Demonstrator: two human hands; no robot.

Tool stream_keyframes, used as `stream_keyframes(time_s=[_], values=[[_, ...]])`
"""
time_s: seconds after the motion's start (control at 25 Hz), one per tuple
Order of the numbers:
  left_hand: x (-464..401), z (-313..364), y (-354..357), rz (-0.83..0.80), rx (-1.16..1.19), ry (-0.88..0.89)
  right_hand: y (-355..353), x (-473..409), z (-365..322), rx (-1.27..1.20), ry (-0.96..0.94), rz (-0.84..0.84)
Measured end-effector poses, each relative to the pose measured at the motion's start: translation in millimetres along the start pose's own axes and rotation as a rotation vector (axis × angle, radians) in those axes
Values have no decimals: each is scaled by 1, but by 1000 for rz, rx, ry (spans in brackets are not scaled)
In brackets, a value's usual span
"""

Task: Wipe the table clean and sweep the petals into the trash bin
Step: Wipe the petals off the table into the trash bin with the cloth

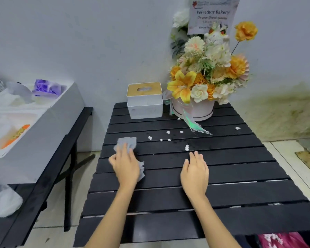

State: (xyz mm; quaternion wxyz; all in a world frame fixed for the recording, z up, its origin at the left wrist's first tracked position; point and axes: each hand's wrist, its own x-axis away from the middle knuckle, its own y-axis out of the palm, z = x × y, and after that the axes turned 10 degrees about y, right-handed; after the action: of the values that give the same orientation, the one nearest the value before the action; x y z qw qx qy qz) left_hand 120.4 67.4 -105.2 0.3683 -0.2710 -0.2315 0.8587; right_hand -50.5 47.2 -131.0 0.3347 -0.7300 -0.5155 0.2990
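Note:
A black slatted table (240, 169) fills the middle of the head view. Several small white petals (168, 132) lie scattered across its far half, one larger piece (186, 147) just beyond my right fingertips and a lone one (237, 128) at the right. My left hand (126, 165) presses flat on a grey cloth (126, 142) on the table's left side; the cloth sticks out past my fingers and beside my palm. My right hand (195, 172) rests palm down on the slats, fingers together, holding nothing. No trash bin is in view.
A white tissue box with a wooden lid (144, 100) and a pink round box of orange and cream flowers (200, 81) with a card stand at the table's far edge. A feather (197, 126) trails onto the slats. A black bench with white boxes (34, 126) stands left.

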Motion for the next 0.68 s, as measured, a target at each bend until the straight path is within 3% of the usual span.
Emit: stream_keyframes(time_s=[0.08,0.16,0.28,0.4,0.48,0.52,0.6,0.68], values=[[-25,-31,-6,-26,-314,12,8,0,1,58,-34,21],[-50,-36,11,-97,-426,84,15,0,-2,89,-37,18],[-75,-15,45,-174,-375,172,21,-2,-4,115,-57,39],[-60,16,78,-353,-298,426,21,-5,-3,137,-63,-27],[-34,42,88,-490,-91,477,17,-5,-3,144,-100,-31],[-26,52,82,-492,51,447,14,-6,-4,125,-107,-50],[-29,52,55,-333,263,342,10,-6,-7,16,-114,-92],[-49,23,22,-84,229,264,11,-4,-17,-107,-175,-89]])
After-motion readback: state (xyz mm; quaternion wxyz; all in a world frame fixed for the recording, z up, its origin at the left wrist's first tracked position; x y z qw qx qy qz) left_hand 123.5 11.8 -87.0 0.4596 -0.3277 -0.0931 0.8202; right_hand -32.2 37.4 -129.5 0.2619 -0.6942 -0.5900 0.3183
